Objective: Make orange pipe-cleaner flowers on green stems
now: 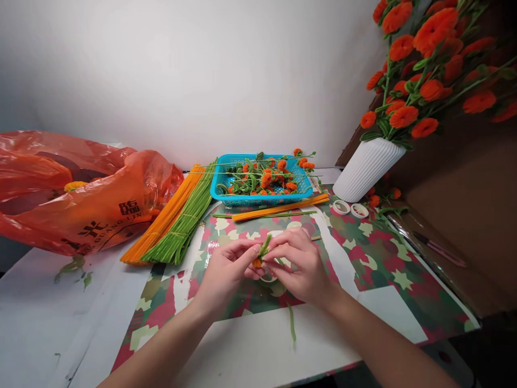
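Observation:
Between my two hands, over the middle of the table, is a small pipe-cleaner flower (257, 263) with an orange head and a green fuzzy piece (265, 246) sticking up from it. My left hand (232, 264) pinches it from the left with thumb and fingers. From the right, the fingertips of my right hand (299, 264) close on the green part. Fingers hide some of the flower. Just beneath, a white tape roll (268, 278) shows partly. A loose green strip (291, 326) lies nearer to me.
A blue basket (262, 201) holds several orange flowers. Left of it lie orange stems (165, 215) and green stems (181, 218), beside a red plastic bag (109, 210). More orange stems (283, 207) lie before the basket. At right stand two tape rolls (350, 208) and a white vase (367, 170) of flowers.

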A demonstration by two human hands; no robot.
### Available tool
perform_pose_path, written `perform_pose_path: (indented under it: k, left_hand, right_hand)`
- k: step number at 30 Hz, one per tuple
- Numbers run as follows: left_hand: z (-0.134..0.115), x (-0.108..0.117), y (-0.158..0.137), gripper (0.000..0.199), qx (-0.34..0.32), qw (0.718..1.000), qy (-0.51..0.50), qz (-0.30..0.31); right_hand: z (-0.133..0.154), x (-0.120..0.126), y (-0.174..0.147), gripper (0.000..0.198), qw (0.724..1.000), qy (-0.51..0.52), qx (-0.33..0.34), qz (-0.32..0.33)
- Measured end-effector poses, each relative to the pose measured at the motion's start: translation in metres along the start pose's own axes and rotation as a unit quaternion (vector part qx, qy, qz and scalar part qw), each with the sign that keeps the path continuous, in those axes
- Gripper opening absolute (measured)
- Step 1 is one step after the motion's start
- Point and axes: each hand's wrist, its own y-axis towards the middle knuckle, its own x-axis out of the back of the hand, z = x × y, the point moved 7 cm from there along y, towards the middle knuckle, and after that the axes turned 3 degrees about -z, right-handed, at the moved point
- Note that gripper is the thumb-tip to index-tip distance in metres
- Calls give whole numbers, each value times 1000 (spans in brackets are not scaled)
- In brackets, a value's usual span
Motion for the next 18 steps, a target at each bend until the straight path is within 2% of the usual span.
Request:
perform_pose_path:
  k: [6, 11, 15, 18]
  left_hand:
    - [0, 5, 6, 29, 16, 998, 63, -1]
    - [4, 0, 7, 31, 37, 988, 132, 70]
    - [4, -3, 6, 33, 36, 987, 117, 107]
    - [2, -6, 6, 30, 29, 986, 85, 141]
  right_hand:
    - [11, 2, -3, 12, 977, -165, 133, 11]
    - [17, 3, -5, 18, 954, -216, 208, -11]
    - [15, -1, -6, 21, 959, -194, 206, 21]
    - [13, 2, -4, 19, 965, -188, 180, 10]
